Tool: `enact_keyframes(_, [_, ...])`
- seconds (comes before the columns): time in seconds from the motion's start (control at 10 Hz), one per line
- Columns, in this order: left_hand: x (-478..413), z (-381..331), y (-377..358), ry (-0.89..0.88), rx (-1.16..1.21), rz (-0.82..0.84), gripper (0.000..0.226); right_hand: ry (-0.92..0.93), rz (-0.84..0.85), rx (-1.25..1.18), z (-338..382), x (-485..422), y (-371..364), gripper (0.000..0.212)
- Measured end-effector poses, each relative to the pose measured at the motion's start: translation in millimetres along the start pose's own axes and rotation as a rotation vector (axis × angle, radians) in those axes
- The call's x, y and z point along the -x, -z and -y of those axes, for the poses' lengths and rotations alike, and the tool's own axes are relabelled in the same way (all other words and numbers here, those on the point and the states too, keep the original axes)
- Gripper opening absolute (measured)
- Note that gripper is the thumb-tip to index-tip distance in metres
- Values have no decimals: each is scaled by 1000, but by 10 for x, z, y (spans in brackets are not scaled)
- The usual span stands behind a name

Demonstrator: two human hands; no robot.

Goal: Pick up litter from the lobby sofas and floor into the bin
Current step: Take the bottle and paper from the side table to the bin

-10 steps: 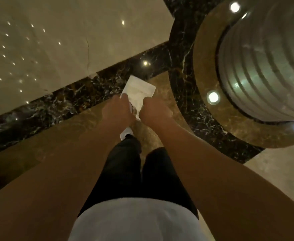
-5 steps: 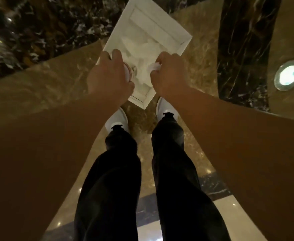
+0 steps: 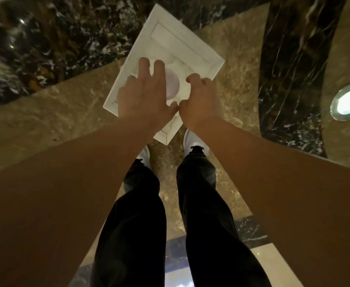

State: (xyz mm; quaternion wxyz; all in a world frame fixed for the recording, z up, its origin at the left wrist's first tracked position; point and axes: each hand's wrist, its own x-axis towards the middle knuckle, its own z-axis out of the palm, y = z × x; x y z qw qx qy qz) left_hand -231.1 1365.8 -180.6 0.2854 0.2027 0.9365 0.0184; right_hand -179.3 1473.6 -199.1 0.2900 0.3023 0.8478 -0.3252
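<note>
A white rectangular bin (image 3: 136, 51) stands open on the marble floor just ahead of my feet. White crumpled paper lies inside it. A round pale pink cup (image 3: 172, 85) sits in the bin, right under my left hand (image 3: 147, 96), which hovers over the opening with fingers spread and nothing in it. My right hand (image 3: 201, 100) is beside it over the bin's near right side, fingers loosely curled, with no litter visible in it. The two thumbs almost touch.
My white shoes (image 3: 192, 139) stand close against the bin's near corner. A round lit floor lamp (image 3: 345, 102) is set in the floor to the right. Black veined marble bands (image 3: 290, 59) run through the brown marble floor.
My left hand has opened and let go of the cup, which now lies in the bin. The white tissue that was in my right hand is out of sight. Both hands reach further over the bin.
</note>
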Motion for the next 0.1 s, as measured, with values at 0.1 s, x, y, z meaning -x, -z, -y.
enact_keyframes(0.1, [77, -124, 436, 16, -4, -30, 76, 30, -27, 15, 232, 139, 422, 57])
